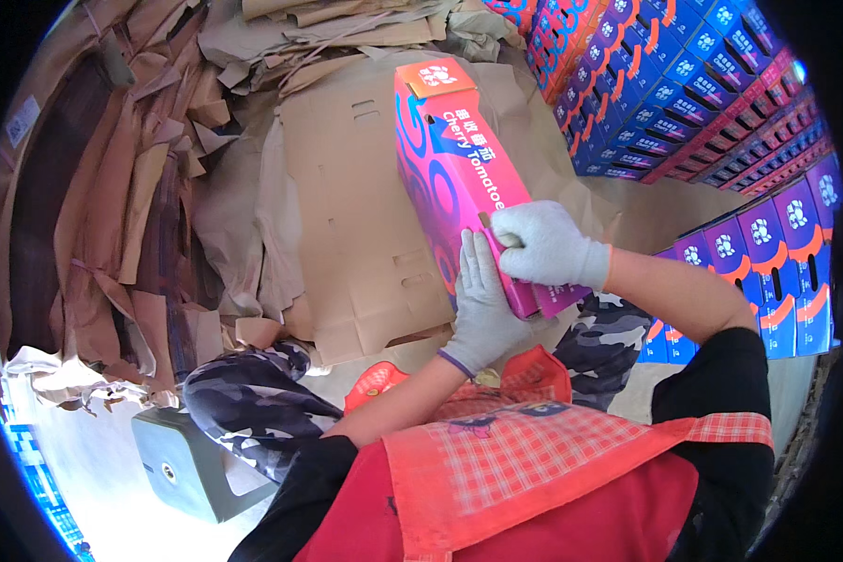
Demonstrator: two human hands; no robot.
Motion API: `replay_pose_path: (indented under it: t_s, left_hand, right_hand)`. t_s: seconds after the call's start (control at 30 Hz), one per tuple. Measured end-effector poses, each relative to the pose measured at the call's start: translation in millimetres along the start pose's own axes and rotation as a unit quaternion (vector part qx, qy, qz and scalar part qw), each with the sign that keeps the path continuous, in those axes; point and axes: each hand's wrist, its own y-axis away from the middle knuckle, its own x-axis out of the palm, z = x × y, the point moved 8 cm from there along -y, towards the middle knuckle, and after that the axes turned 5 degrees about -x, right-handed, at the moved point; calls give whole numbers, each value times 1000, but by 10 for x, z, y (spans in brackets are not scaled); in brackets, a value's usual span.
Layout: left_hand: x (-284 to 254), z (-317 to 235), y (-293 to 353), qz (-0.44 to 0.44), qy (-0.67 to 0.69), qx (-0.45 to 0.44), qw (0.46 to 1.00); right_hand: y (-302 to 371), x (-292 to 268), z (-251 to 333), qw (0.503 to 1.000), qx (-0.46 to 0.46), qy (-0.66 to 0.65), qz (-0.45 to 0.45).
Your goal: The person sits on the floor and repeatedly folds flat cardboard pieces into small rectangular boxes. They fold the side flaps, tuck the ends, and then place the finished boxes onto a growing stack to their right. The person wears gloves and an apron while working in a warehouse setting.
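A long pink, purple and orange printed carton (448, 169) lies slanted in front of me, its orange end pointing away. My left hand (484, 304), in a white glove, rests flat against the carton's near part with fingers stretched out. My right hand (545, 245), also gloved, is closed at the carton's right edge, beside a small slot; its curled fingers hide the edge they grip. A purple flap (560, 296) sticks out at the carton's near end, below my right hand.
Flat brown cardboard (347, 234) lies under and left of the carton. Torn brown paper and cardboard (150, 187) pile up at the left and back. Stacked printed cartons (665, 84) rise at the back right, with more cartons (768, 253) nearer. A grey stool (183, 464) stands lower left.
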Motion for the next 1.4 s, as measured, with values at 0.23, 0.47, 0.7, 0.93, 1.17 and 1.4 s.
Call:
replay_pose_path:
  t_s: [0.23, 0.47, 0.7, 0.93, 1.17, 1.4]
  left_hand:
    - [169, 227, 56, 151, 156, -96, 971]
    - [-1262, 293, 404, -128, -99, 96, 982]
    - [-2056, 1068, 1072, -24, -193, -191, 962]
    - [-1293, 604, 1165, 190, 3, -41, 981]
    - [-628, -575, 432, 369, -17, 224, 902]
    - [92, -3253, -809, 171, 45, 579, 796]
  right_hand:
    - [-566, 388, 485, 985, -152, 81, 10]
    - [-715, 407, 487, 833, -15, -550, -59]
    - [-198, 1923, 262, 956, 20, -174, 237]
    - [-408, 2097, 420, 983, -83, 23, 165]
    - [-180, -801, 902, 958, -96, 263, 55]
    - [1286, -3694, 1804, 879, 147, 434, -128]
